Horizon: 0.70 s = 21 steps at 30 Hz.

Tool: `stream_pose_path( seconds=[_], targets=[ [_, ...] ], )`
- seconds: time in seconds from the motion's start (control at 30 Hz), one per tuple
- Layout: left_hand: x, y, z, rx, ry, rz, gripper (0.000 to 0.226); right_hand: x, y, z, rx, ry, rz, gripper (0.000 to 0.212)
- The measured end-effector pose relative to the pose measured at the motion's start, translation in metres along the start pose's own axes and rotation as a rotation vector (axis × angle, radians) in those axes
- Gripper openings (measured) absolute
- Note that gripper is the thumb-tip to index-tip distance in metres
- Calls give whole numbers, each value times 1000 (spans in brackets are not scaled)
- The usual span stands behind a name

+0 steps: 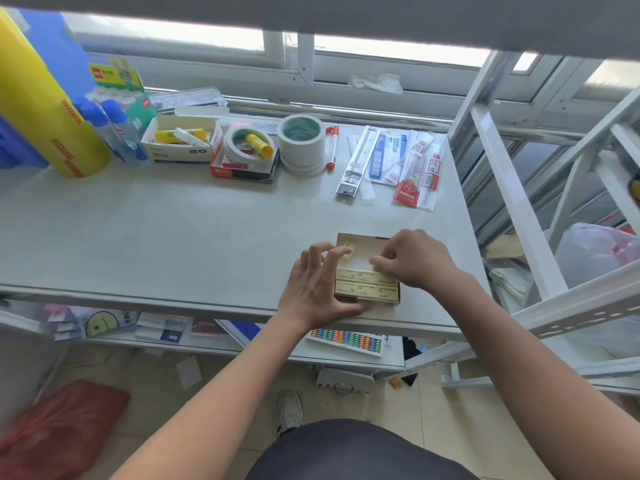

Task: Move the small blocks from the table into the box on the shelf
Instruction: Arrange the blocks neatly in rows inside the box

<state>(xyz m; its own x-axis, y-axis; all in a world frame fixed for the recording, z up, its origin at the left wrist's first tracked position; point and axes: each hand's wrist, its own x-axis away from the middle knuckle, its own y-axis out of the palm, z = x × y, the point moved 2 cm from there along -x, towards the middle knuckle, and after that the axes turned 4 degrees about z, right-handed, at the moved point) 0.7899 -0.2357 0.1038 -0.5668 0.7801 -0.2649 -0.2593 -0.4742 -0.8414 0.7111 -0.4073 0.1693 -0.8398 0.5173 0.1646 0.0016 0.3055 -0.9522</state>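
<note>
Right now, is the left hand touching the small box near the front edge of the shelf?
Touching. The head view shows the left hand pressed against the box, its thumb lying along the near side.

Block labels (367,284) illegible (perhaps blurred).

Daylight pours in through a wide white-framed window (398,53) along the back, glass washed out bright. Under it runs a pale grey sill ledge (346,95) with a crumpled white scrap lying on it. A white metal shelving frame (498,168) with slanted bars stands at the right, a perforated rail crossing low. The pale grey shelf surface (138,237) spreads across the middle, a lower shelf beneath it. Below, beige floor tiles (166,386) show, and a red plastic bag (65,420) lies at the bottom left.
</note>
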Motion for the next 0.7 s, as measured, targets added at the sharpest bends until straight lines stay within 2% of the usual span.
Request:
stream_pose_path(
  seconds=[0.1,0.17,0.3,0.43,0.53,0.6,0.7],
  targets=[
    [0,0,-1,22,12,22,99,-1,0,-9,28,-48,62,28],
    [1,1,-1,41,8,34,101,-5,0,-22,-56,-82,122,27],
    [1,0,0,51,-1,52,97,-14,10,-47,-77,-179,22,29],
    [0,0,-1,31,5,46,90,-16,10,-44,5,-212,29,23],
    [0,0,-1,2,-4,-1,82,-17,7,-41,62,-262,-1,27],
    [1,0,-1,-13,-9,-14,77,-17,0,-35,-71,-182,14,29],
    [0,0,-1,-9,-10,-6,74,-15,-14,-17,-309,-4,156,29]
  ],
)
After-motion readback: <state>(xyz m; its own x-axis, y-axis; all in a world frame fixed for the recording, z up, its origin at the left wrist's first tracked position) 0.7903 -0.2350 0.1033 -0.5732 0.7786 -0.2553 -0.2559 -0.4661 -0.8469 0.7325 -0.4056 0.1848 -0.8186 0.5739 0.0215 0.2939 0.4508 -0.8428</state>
